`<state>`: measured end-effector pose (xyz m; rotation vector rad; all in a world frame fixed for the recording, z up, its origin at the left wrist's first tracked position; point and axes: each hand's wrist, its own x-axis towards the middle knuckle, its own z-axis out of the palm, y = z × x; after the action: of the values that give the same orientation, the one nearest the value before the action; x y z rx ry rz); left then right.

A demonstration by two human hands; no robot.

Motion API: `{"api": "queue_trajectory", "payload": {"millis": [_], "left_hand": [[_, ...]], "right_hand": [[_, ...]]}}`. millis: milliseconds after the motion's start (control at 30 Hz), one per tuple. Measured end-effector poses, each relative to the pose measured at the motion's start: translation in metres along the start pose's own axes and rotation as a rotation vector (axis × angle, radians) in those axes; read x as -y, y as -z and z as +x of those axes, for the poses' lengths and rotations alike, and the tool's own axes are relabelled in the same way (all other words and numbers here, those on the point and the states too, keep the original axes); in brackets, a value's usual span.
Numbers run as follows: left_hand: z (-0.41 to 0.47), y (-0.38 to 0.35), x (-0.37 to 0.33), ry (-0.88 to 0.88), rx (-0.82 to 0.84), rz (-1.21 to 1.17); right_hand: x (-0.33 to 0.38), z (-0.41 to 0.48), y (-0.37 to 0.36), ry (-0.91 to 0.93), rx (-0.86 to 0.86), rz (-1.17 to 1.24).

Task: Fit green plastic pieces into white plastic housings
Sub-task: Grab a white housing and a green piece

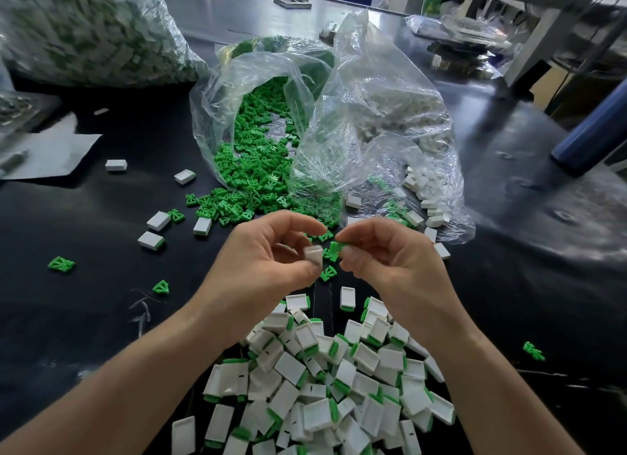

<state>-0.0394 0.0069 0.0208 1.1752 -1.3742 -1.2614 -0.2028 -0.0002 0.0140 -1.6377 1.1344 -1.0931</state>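
From the head camera, the work surface is a wide black table [84, 217], glossy and catching grey light on its far right side. A clear plastic bag [217, 91] lies on its side in the middle with its mouth towards the person, and loose green pieces [251, 169] spill out of it onto the table. Just to its right, a second clear bag [383, 115] holds white housings, some of them tumbling out at its lower edge. A much larger bulging bag [84, 30] stands at the far left, blurred. A white sheet of paper [51, 152] lies at the left edge. A dark blue cylinder [593, 129] leans in at the right, with grey machine framing behind it.

A few single white shells [158, 220] and stray green bits are scattered left of the spill. Nearest the person is a heap of finished units [325, 386], flat white rectangles each with a green strip showing along one end.

Above that heap, the left hand [264, 258] pinches a small white housing [312, 254] between thumb and curled fingers. The right hand [390, 254] pinches a green piece [336, 247] at its fingertips. The two parts are held close together but not joined.
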Motion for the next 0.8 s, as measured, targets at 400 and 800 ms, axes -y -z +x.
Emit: {"api": "queue_trajectory", "payload": {"millis": [400,800], "left_hand": [[-0.0007,0.0003,-0.0003,0.024,0.022,-0.015],[0.0002,0.0009,0.0013,0.013,0.024,-0.014]], "right_hand": [[0.0031,-0.0008,0.0010,0.024,-0.003,0.019],[0.0038,-0.0020,0.0000,0.013,0.089,-0.061]]}}
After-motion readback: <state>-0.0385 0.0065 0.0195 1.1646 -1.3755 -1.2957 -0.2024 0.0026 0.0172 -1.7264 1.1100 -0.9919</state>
